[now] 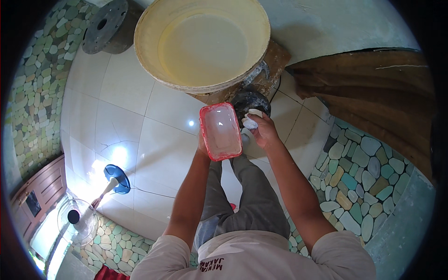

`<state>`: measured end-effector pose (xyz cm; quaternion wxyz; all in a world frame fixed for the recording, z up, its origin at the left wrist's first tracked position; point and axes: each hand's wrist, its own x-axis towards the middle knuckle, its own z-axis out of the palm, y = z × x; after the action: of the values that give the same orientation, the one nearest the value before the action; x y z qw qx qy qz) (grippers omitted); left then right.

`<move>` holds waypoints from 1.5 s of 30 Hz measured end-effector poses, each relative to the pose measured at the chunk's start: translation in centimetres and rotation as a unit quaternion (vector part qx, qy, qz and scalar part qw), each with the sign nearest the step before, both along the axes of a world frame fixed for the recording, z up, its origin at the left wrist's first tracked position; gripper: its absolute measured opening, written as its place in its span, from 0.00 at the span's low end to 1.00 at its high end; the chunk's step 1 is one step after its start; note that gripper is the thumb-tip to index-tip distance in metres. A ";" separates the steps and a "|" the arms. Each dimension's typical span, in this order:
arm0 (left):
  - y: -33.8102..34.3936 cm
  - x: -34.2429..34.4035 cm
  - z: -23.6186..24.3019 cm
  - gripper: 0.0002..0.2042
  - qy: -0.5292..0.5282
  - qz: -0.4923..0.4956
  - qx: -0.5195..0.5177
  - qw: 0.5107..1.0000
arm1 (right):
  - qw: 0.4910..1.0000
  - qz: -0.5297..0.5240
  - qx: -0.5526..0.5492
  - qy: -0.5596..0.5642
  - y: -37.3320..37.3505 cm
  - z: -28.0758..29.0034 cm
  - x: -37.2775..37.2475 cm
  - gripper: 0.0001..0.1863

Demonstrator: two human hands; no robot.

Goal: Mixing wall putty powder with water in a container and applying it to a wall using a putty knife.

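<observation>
My left hand (202, 143) grips the left side of a red-rimmed rectangular plastic tub (221, 130), its fingers mostly hidden beneath. The tub is coated with whitish residue, and a pale, shiny layer lies inside. Just to its right, my right hand (265, 132) is closed around a small white lump (251, 120), perhaps a wet cloth or sponge; I cannot tell which. A dark, white-smeared round container (254, 100) stands below and beyond that hand. Farther off is a large round cream tub (147, 58) with cloudy, pale liquid in it.
The large tub rests on a stained wooden board (276, 63). A dark cylinder with holes (112, 25) stands at the far left. A pedestal fan (77, 219) with a blue base (116, 179) trails a cord across the tiled floor. Brown cloth (364, 84) hangs at the right.
</observation>
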<state>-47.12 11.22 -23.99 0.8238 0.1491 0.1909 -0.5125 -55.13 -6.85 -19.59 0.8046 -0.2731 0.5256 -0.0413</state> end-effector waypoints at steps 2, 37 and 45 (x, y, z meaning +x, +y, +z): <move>-0.1 0.1 -0.2 0.34 0.011 0.002 -0.015 1.000 | 1.000 -0.001 -0.006 0.006 -0.2 0.1 -0.1 0.14; -1.5 1.0 2.0 0.39 0.058 -0.021 -0.043 0.997 | 0.689 0.449 -0.569 0.003 5.2 11.2 8.0 0.19; -2.3 1.6 3.7 0.39 0.044 0.001 -0.058 0.997 | 0.627 0.448 -0.637 -0.027 4.9 12.2 9.5 0.17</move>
<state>-45.48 8.97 -20.32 0.8227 0.0783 0.1969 -0.5275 -45.67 -2.00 -7.40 0.3637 -0.9178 0.1593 -0.0078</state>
